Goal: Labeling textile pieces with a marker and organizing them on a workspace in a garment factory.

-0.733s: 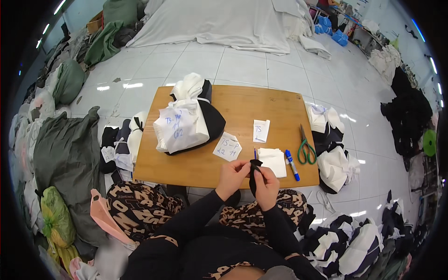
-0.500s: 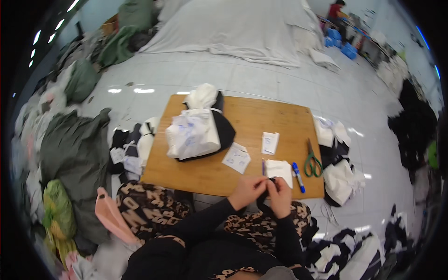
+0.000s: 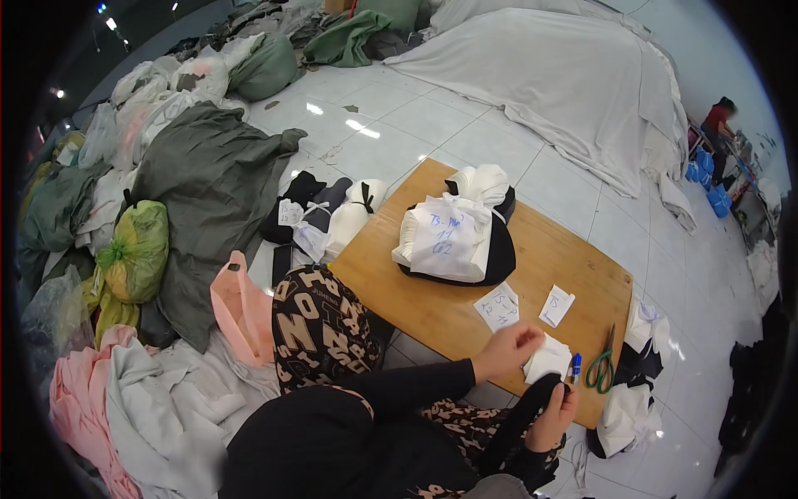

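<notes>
My right hand [image 3: 554,416] is closed on a dark strip of fabric [image 3: 527,405] that droops toward my lap at the table's near edge. Just up and left of it, my left hand [image 3: 509,353] has its fingertips pinched together; whatever they hold, if anything, is too small to see. Beside the hands lies a stack of white paper [image 3: 544,363], with a blue marker [image 3: 575,368] and green-handled scissors [image 3: 600,371] to its right. Two marked paper slips, a larger one [image 3: 497,308] and a smaller one [image 3: 557,305], rest farther back. A tied bundle of white and black cloth pieces [image 3: 478,249] carries a marked sheet [image 3: 442,239].
The low wooden table [image 3: 374,258] stands on a tiled floor. Tied cloth bundles [image 3: 353,218] sit left of it, others [image 3: 628,416] at its right. A pink bag [image 3: 241,303] and dark green sacking [image 3: 195,224] lie leftward. Someone in red [image 3: 716,121] is far right.
The view has swung left, shifting the table rightward in the picture. My hands, together before, have parted; the dark fabric strip stays in the right one.
</notes>
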`<state>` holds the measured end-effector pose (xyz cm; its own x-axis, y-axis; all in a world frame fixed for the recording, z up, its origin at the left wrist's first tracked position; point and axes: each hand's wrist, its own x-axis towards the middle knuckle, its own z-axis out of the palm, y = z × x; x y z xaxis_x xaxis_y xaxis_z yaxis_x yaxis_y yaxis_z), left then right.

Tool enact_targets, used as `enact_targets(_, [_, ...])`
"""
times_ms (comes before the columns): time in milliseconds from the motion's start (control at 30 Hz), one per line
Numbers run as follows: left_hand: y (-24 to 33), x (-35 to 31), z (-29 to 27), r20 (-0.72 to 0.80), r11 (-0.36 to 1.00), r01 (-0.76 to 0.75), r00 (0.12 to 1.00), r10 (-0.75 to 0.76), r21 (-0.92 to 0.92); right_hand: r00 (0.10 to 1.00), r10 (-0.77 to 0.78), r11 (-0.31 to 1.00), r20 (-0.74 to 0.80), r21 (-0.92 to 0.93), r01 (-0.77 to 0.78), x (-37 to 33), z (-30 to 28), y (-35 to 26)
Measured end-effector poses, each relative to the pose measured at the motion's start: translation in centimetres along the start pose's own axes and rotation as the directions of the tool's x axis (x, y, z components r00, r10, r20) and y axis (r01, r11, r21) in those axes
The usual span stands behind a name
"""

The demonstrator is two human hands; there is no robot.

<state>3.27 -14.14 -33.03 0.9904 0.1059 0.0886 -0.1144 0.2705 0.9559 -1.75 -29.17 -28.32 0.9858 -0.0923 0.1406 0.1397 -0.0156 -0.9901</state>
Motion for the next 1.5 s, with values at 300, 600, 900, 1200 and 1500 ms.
enact_targets(300, [1.2,-0.4,0.0,0.521,0.961,0.27,0.83,-0.198,-0.065,0.99,0.01,0.999,0.139,0.049,-0.017,1.5,-1.0,1.3])
enact_targets(600, [2.2,-1.6,1.6,0.337,0.952,-0.251,0.924,0.181,0.175,0.933,0.076,0.997,0.351,-0.049,-0.063,2.1,-2.7,1.7])
enact_targets(900, [3.9,-4.4,2.8,0.108,0.885,-0.368,0.93,0.351,0.286,0.991,-0.046,0.923,0.126,-0.373,0.09,0.3,-0.7,-1.2])
enact_targets(1200, [2.5,-2.0,0.9,0.343,0.788,-0.457,0.879,0.33,0.412,0.902,0.205,0.93,0.38,-0.363,-0.058,1.9,-2.5,0.6])
enact_targets(1500, [0.4,-1.9,1.1,0.241,0.743,-0.422,0.906,0.347,0.519,0.878,0.286,0.911,0.384,-0.393,-0.125,3.6,-2.9,3.5])
